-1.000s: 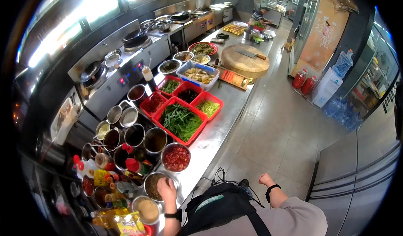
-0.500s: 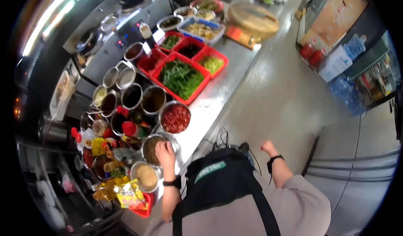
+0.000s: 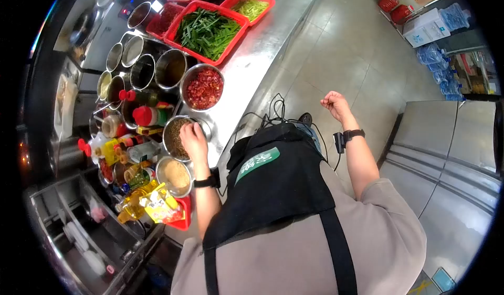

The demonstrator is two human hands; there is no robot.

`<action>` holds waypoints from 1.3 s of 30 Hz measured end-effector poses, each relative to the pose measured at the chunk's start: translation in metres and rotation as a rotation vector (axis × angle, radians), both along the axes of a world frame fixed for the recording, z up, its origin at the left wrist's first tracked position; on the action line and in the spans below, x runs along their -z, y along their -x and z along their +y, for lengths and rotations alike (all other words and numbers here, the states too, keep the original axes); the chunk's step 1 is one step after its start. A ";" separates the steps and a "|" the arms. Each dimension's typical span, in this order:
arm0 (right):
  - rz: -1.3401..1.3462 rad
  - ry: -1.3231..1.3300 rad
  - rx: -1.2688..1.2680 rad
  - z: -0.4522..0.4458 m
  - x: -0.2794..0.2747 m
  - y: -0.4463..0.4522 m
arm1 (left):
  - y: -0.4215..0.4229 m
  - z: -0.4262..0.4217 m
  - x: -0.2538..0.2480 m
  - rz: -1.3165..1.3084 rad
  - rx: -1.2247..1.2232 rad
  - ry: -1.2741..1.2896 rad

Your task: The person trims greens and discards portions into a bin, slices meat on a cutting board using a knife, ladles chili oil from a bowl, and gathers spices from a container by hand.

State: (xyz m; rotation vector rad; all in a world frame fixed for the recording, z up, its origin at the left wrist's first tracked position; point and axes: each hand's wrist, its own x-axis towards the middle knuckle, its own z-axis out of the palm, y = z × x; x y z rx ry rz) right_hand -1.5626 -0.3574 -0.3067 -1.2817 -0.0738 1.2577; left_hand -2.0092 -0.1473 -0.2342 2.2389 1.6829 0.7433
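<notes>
At the counter's edge, my left hand [image 3: 195, 141] is over a steel bowl of small brown dried spice, perhaps peppercorns [image 3: 175, 137]. Its fingers are bent and close together at the bowl's right side; whatever they may pinch is hidden. Just below is a steel bowl of pale tan powder [image 3: 176, 176]. Above sits a bowl of chopped red chili [image 3: 203, 88]. Away from the counter, my right hand [image 3: 336, 106] hangs over the floor with its fingers curled in, and no object shows in it.
Red baskets of cut greens [image 3: 210, 34] stand farther up the steel counter [image 3: 262, 58]. Steel pots, bottles and a yellow packet [image 3: 161, 204] crowd the left. A sink [image 3: 79, 232] lies lower left. Black cables [image 3: 273, 114] trail by my feet; a steel fridge [image 3: 420, 153] stands right.
My view has tilted down, so the counter things sit higher in the picture. My left hand stays at the spice bowl. My right forearm reaches farther forward, its fingers still curled.
</notes>
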 end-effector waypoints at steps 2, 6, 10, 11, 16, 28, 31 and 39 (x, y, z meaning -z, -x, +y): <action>0.026 -0.028 0.005 0.001 -0.001 0.002 | -0.001 0.000 -0.001 -0.003 -0.006 0.004; 0.029 -0.033 -0.007 0.003 -0.001 0.004 | -0.001 0.000 -0.001 0.003 -0.010 0.003; 0.028 -0.028 -0.026 0.003 0.002 0.002 | -0.001 -0.001 -0.001 -0.003 -0.014 0.011; 0.027 -0.023 -0.026 0.003 0.002 0.002 | -0.002 -0.001 -0.002 -0.003 -0.014 0.014; 0.003 -0.011 -0.032 -0.003 0.007 0.001 | -0.005 -0.001 -0.003 0.010 -0.015 -0.017; -0.335 0.280 -0.245 -0.043 0.065 -0.001 | 0.006 0.003 0.005 0.017 -0.019 0.042; -0.553 0.428 -0.429 -0.074 0.093 0.000 | 0.007 -0.001 0.001 0.085 0.027 0.020; -0.299 0.588 -0.295 -0.150 0.167 -0.011 | 0.005 -0.003 -0.003 0.196 -0.054 0.086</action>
